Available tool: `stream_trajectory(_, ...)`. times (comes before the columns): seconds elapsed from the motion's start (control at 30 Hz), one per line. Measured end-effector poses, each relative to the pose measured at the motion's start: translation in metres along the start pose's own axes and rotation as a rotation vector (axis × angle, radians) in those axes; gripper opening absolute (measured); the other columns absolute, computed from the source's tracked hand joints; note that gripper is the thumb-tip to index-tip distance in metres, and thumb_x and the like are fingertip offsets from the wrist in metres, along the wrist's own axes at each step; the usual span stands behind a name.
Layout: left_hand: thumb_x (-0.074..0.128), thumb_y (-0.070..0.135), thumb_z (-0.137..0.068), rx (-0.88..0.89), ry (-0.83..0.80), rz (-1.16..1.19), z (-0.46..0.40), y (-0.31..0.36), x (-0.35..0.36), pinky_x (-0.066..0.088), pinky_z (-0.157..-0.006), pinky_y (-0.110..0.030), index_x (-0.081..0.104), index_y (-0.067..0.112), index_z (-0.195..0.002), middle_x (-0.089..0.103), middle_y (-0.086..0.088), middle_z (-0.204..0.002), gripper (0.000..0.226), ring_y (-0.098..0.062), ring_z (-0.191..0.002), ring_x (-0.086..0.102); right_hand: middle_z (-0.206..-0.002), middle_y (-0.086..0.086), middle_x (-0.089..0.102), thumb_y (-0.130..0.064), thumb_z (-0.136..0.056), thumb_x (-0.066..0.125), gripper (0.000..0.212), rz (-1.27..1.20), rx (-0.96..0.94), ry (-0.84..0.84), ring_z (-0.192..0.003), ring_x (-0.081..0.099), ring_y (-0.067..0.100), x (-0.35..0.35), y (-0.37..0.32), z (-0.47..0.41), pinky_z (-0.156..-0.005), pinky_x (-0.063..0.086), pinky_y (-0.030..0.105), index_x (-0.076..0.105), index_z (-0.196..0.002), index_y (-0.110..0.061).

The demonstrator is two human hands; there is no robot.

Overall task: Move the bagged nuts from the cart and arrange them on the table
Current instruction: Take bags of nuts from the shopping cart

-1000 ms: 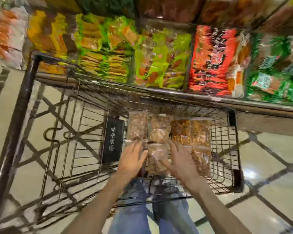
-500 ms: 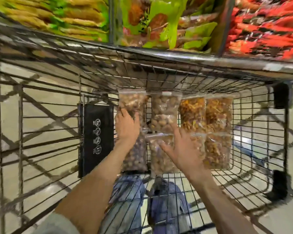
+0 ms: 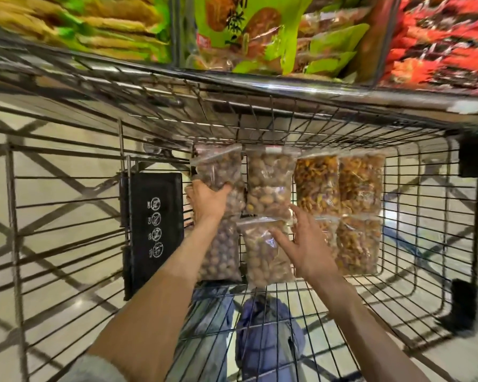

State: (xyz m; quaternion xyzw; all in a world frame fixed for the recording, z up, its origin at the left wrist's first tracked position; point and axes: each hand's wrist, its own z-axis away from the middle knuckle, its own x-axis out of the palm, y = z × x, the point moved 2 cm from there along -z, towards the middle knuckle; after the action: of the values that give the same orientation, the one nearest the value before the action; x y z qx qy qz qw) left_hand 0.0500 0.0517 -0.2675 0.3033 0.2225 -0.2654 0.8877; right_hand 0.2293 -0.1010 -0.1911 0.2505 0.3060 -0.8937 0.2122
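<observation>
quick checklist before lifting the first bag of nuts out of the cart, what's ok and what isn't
1. Left hand has hold of the far left bag: ok, fingers curl around its lower edge.
2. Right hand has a bag: not ok, it is open with fingers spread over the near middle bag.
3. Held bag sealed: cannot tell, the zip strip is too blurred.
4. Bag free to lift: cannot tell, it overlaps the bag below it.
5. Way up out of the cart: ok, nothing above the bags.
6. Room on the table: cannot tell, only packed snack bins show.
</observation>
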Motion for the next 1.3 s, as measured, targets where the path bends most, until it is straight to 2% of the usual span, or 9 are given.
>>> stream_trajectory(0.27, 0.082, 0.040, -0.089, 0.104, -0.047, 0.033, 0.032, -0.020, -0.025, 0.043, -0.095, -0.034, 0.044, 0.008, -0.137, 0.064, -0.011, -0.128, 0.069, -0.033, -0.122, 0.060, -0.156, 0.006, 0.049, -0.062, -0.098, 0.062, 0.080, -0.067, 0.033, 0.021, -0.142, 0.048, 0.021, 0.000, -0.011, -0.019, -0.118, 0.043, 0.046, 0.034, -0.163, -0.022)
stream_trajectory(0.4, 0.085, 0.055, -0.077, 0.057, -0.102, 0.086, 0.037, -0.034, -0.039, 0.045, -0.111, -0.049, 0.039, 0.022, -0.146, 0.061, -0.002, -0.138, 0.090, -0.026, -0.132, 0.055, -0.159, 0.010, 0.046, -0.059, -0.098, 0.065, 0.085, -0.081, 0.075, 0.041, -0.144, 0.046, 0.026, -0.003, -0.023, -0.034, -0.119, 0.040, 0.045, 0.031, -0.162, -0.015)
stream_trajectory(0.57, 0.086, 0.043, -0.084, 0.070, -0.144, 0.162, 0.041, -0.049, -0.048, 0.051, -0.089, -0.030, 0.049, 0.027, -0.129, 0.064, 0.017, -0.115, 0.060, -0.006, -0.107, 0.064, -0.128, 0.012, 0.051, -0.065, -0.092, 0.069, 0.072, -0.122, 0.190, 0.051, -0.117, 0.055, 0.028, 0.004, -0.039, -0.069, -0.104, 0.053, 0.052, 0.047, -0.126, -0.006)
stream_trajectory(0.77, 0.083, 0.061, -0.078, 0.071, -0.211, 0.201, 0.045, -0.053, -0.049, 0.051, -0.109, -0.044, 0.044, 0.032, -0.141, 0.062, 0.006, -0.138, 0.079, -0.017, -0.127, 0.061, -0.118, 0.017, 0.069, -0.089, -0.053, 0.074, 0.107, -0.183, 0.391, 0.019, -0.111, 0.068, 0.038, 0.025, -0.014, -0.121, -0.099, 0.059, 0.053, 0.069, -0.112, -0.001)
stream_trajectory(0.87, 0.081, 0.072, -0.072, 0.077, -0.236, 0.211, 0.049, -0.052, -0.052, 0.048, -0.113, -0.051, 0.039, 0.034, -0.148, 0.056, 0.003, -0.148, 0.095, -0.020, -0.134, 0.057, -0.088, 0.009, 0.079, -0.067, -0.060, 0.092, 0.070, -0.426, 0.335, -0.009, -0.082, 0.076, 0.029, 0.025, -0.002, -0.114, -0.081, 0.063, 0.042, 0.077, -0.088, -0.005)
stream_trajectory(1.03, 0.079, 0.067, -0.078, 0.079, -0.252, 0.219, 0.054, -0.048, -0.053, 0.046, -0.115, -0.050, 0.036, 0.036, -0.152, 0.052, 0.009, -0.150, 0.091, -0.018, -0.135, 0.054, -0.113, 0.002, 0.079, -0.044, -0.075, 0.094, 0.072, -0.626, 0.263, -0.107, -0.089, 0.081, 0.011, 0.005, -0.009, -0.075, -0.079, 0.067, 0.032, 0.060, -0.131, -0.014)
stream_trajectory(1.13, 0.080, 0.079, -0.067, 0.059, -0.269, 0.242, 0.056, -0.049, -0.052, 0.042, -0.118, -0.050, 0.037, 0.036, -0.153, 0.049, 0.010, -0.154, 0.105, -0.018, -0.140, 0.051, -0.107, 0.005, 0.082, -0.031, -0.086, 0.089, 0.065, -0.684, 0.238, -0.120, -0.087, 0.082, 0.024, -0.004, -0.001, -0.052, -0.074, 0.068, 0.041, 0.052, -0.135, -0.010)
stream_trajectory(1.23, 0.081, 0.063, -0.076, 0.024, -0.312, 0.305, 0.070, -0.041, -0.056, 0.047, -0.114, -0.050, 0.054, 0.038, -0.131, 0.063, 0.009, -0.137, 0.066, -0.017, -0.125, 0.063, -0.107, 0.006, 0.080, -0.023, -0.090, 0.083, 0.058, -0.696, 0.205, -0.143, -0.076, 0.082, 0.020, -0.015, 0.001, -0.022, -0.061, 0.066, 0.032, 0.048, -0.135, -0.015)
stream_trajectory(1.3, 0.082, 0.060, -0.079, 0.033, -0.345, 0.339, 0.085, -0.037, -0.061, 0.048, -0.112, -0.050, 0.055, 0.039, -0.134, 0.066, 0.007, -0.137, 0.066, -0.019, -0.125, 0.065, -0.124, 0.012, 0.075, -0.028, -0.086, 0.087, 0.072, -0.753, 0.197, -0.180, -0.086, 0.082, 0.028, -0.021, 0.002, 0.000, -0.066, 0.068, 0.043, 0.045, -0.144, -0.022)
